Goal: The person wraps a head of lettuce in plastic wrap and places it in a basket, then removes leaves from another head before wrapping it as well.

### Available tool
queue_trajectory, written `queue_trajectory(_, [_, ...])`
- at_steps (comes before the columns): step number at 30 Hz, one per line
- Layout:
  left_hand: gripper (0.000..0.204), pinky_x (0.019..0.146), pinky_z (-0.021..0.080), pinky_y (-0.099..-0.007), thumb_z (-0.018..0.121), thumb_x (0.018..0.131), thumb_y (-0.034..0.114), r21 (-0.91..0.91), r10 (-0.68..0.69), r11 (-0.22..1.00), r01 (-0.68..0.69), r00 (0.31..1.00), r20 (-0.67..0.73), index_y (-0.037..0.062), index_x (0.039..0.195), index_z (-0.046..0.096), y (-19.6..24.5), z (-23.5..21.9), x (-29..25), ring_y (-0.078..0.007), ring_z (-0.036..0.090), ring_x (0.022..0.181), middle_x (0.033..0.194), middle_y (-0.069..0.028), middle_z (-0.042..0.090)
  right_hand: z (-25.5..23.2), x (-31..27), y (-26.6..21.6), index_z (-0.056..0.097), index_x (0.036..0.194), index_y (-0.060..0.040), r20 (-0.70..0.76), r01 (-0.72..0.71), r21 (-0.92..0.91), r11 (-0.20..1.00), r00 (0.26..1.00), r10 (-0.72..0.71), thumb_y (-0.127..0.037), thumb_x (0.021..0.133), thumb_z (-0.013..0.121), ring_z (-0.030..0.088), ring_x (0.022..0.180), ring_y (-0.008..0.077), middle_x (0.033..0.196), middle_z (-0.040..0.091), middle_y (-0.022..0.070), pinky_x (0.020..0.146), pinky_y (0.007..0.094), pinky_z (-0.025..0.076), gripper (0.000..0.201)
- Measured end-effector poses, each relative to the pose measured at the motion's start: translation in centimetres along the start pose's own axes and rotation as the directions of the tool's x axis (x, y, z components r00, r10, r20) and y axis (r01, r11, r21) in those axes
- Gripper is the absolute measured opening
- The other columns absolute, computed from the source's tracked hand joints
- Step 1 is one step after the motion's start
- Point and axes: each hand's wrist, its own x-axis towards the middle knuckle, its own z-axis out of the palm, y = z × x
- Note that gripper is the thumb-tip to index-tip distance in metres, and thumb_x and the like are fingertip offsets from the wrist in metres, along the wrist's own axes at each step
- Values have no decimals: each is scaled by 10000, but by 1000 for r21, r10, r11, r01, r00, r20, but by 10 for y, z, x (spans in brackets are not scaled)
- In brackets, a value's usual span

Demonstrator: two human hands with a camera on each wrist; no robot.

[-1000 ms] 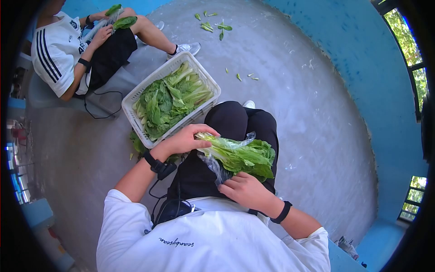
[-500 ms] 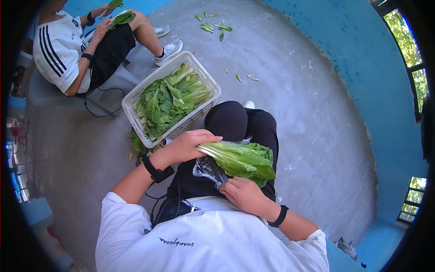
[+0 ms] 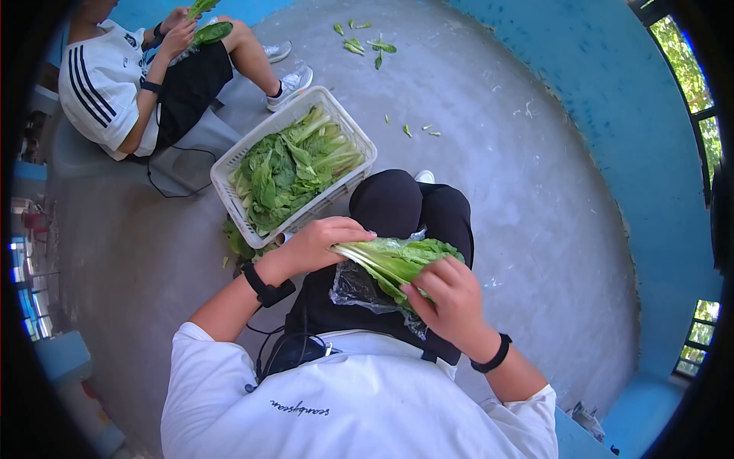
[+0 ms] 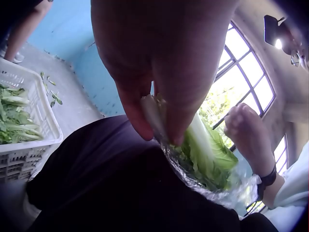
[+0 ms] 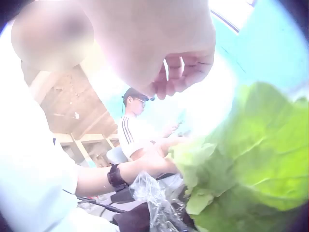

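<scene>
A bunch of leafy green lettuce (image 3: 382, 256) lies across the black-trousered lap, white stems to the left and leaves to the right. My left hand (image 3: 325, 243) grips its stem end, thumb and fingers on either side of the stems in the left wrist view. Crumpled clear plastic film (image 3: 355, 287) spreads under the lettuce and along its near side. Over the leafy end is my right hand (image 3: 451, 302). In the right wrist view its fingers (image 5: 181, 77) are loosely curled above the leaves, with nothing visible in them.
A white plastic basket (image 3: 315, 203) full of lettuce stands ahead on the left, loose leaves (image 3: 238, 243) beside it. Another person (image 3: 103, 96) sits on a grey stool (image 3: 218, 136), holding greens. Leaf scraps (image 3: 380, 49) lie on the floor. A blue wall (image 3: 589, 99) curves along the right.
Film lying over the lettuce's top has come down to its near side. My right hand has let go of the film edge and risen over the leaves. My left hand keeps hold of the stems.
</scene>
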Motion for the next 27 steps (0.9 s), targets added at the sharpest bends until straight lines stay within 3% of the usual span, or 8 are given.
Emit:
queue_trajectory(5, [441,916,556,-377,742,823,8,42,18,999,-17,1000,-22,62,1260,710,-3,4,-2,-299,690,1050,1149,-129,708,32,34,22,726,917,-41,74,-235,40,971,970,232,-152,842,757,644,711,307,787,656,120,633,396,497,136])
queue_trajectory(7, [473,921,555,-388,751,811,17,71,24,997,-22,999,-33,66,1279,698,-2,4,-4,-308,687,1059,1159,-129,708,40,38,42,730,931,-20,233,-470,237,850,877,419,-140,869,731,668,686,316,759,676,152,629,393,511,135])
queue_trajectory(12, [500,930,556,-403,774,789,47,187,90,980,-72,992,-90,62,1280,685,-5,10,-10,-314,685,1076,1184,-129,708,57,47,84,711,989,5,317,-695,285,660,718,619,-131,907,707,699,637,290,731,719,136,622,361,518,159])
queue_trajectory(15, [478,936,555,-403,777,786,57,229,133,967,-111,988,-82,53,1255,688,-10,10,-14,-308,683,1086,1194,-125,707,62,49,97,691,1040,-2,295,-658,323,680,753,589,-123,893,725,682,691,274,784,708,115,645,357,511,193])
queue_trajectory(18, [460,944,555,-402,776,779,55,228,131,967,-116,990,-52,48,1230,692,-10,8,-15,-305,681,1092,1189,-122,706,42,52,78,660,1075,-16,37,-449,-48,892,892,451,-128,875,748,648,776,272,865,661,114,704,374,503,246])
queue_trajectory(21, [459,947,555,-404,778,768,53,222,130,968,-119,991,-35,50,1220,695,-12,6,-14,-306,679,1094,1181,-120,705,31,46,51,643,1085,-36,14,-211,-1,977,977,211,-220,831,800,612,880,294,930,615,106,779,412,483,351])
queue_trajectory(23, [467,945,555,-407,779,760,49,228,133,966,-122,991,-33,53,1220,694,-11,5,-13,-310,677,1092,1176,-120,705,34,46,25,622,1127,-43,209,-65,13,998,976,61,-313,768,846,608,955,314,1015,626,105,833,434,467,502])
queue_trajectory(27, [494,945,553,-412,781,750,32,254,162,955,-152,987,-17,54,1233,681,-8,5,-13,-324,668,1108,1208,-123,686,70,29,16,604,1170,-51,320,-164,-71,984,930,178,-304,707,871,593,1042,311,1096,607,115,876,435,469,591])
